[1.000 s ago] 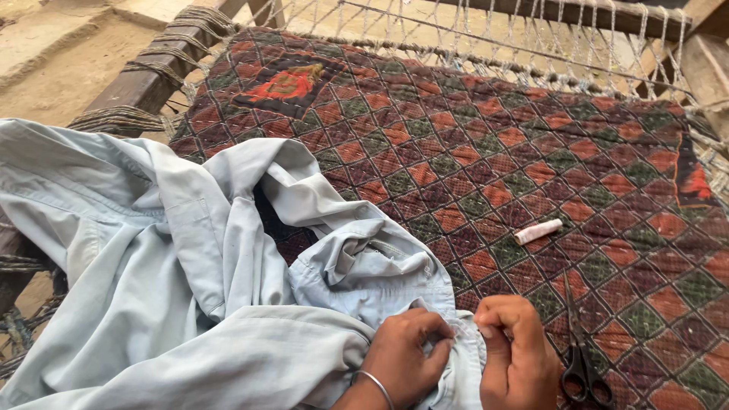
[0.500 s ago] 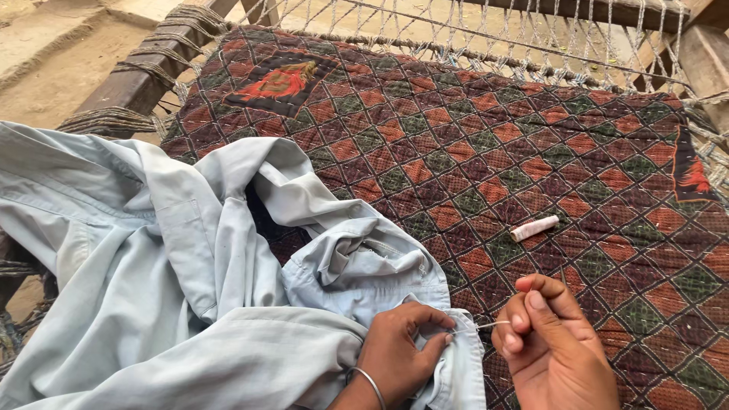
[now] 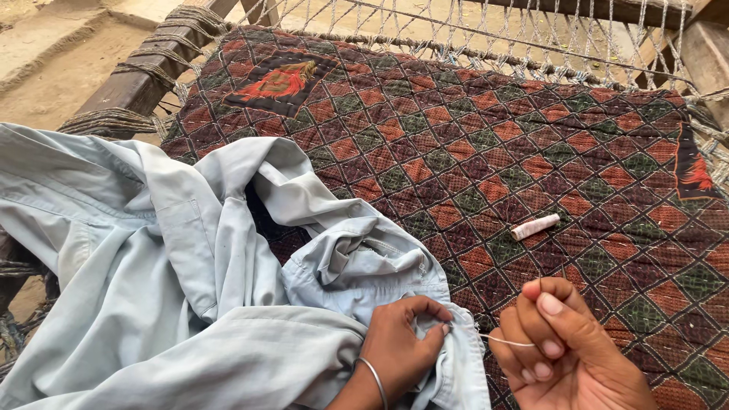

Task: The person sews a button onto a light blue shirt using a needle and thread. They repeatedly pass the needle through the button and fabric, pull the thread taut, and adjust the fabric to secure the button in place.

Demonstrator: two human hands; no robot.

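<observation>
Pale blue cloth — a shirt [image 3: 190, 304] — lies bunched on the patterned quilt [image 3: 531, 152]. We pinch its edge with our left hand [image 3: 399, 353]; our right hand [image 3: 566, 353] grips a taut thread [image 3: 505, 341] — near a small spool [image 3: 535, 226].

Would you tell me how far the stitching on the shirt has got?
Done: thread already runs from the shirt. In hand: left hand pinches its edge while right hand draws the thread taut. Left: thread uncut; how much remains unsewn is hidden.
</observation>
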